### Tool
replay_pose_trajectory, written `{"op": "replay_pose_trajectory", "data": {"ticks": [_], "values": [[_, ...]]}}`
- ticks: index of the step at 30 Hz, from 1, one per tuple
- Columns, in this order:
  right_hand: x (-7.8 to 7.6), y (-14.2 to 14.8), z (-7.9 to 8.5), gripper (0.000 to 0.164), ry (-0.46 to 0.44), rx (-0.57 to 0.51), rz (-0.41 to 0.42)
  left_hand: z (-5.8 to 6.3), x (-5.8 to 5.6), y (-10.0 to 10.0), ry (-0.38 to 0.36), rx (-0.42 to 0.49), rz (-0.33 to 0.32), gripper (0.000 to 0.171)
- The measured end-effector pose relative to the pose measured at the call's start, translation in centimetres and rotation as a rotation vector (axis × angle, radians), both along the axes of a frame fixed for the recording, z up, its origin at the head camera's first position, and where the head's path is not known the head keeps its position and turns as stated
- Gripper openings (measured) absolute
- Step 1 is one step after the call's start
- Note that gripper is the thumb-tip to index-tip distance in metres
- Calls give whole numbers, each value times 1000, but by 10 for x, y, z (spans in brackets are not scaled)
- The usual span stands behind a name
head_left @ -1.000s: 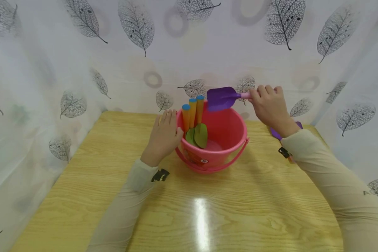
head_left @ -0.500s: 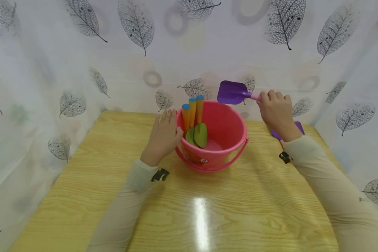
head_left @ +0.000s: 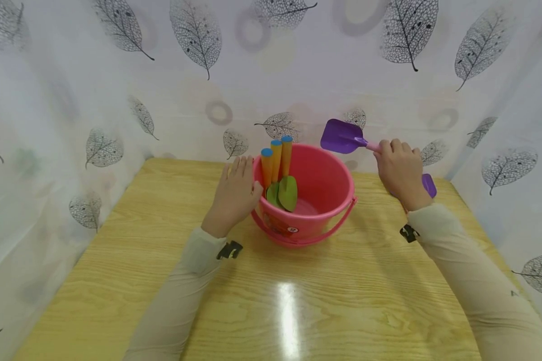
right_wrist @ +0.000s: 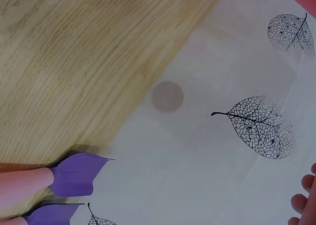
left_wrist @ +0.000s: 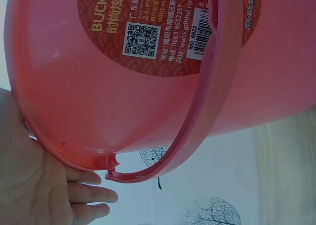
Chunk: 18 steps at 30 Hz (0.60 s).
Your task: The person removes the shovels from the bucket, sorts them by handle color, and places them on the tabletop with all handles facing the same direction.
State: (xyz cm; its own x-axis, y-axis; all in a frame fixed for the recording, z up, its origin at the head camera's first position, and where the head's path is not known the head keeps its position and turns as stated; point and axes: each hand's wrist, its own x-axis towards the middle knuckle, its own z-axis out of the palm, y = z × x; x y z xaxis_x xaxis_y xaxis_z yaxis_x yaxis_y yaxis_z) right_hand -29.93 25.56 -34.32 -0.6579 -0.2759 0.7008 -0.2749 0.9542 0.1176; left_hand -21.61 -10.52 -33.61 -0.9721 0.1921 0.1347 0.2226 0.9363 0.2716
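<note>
A pink bucket (head_left: 334,175) stands upright on the table, its handle hanging down at the front. My left hand (head_left: 235,195) rests at its left rim with fingers straight; the left wrist view shows that hand (left_wrist: 34,180) touching the rim. Three trowels with orange, blue-tipped handles and green blades (head_left: 288,193) lean inside the bucket's left side. To the right, my right hand (head_left: 402,173) grips the pink handle of a purple toy shovel (head_left: 342,136), its blade raised near the back right rim. Only fingertips of that hand (right_wrist: 307,198) appear in the right wrist view.
Two more purple shovels with pink handles, one above (right_wrist: 76,174) and one below (right_wrist: 52,215) in the right wrist view, lie on the wooden table (head_left: 131,240). Leaf-printed curtain (head_left: 271,65) closes off the back and sides.
My right hand has drawn the purple shovel rightward, from over the bucket's opening to its back right rim, and lowered slightly. The left hand, bucket and trowels have stayed still.
</note>
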Motion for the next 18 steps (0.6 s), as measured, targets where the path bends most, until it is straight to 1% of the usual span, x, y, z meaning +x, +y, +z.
{"op": "replay_pose_trajectory", "data": {"ticks": [3, 7, 13, 18], "values": [[1, 3, -2, 26, -15, -16, -26, 0, 0, 0, -1, 2, 0, 63], [3, 6, -4, 26, -20, -36, -41, 0, 0, 0, -6, 2, 0, 63], [4, 10, -7, 27, 6, -38, -36, -1, -1, 0, -3, 1, 3, 63], [5, 15, -16, 25, 24, -24, -25, -2, -1, 0, -10, -3, 4, 64]]}}
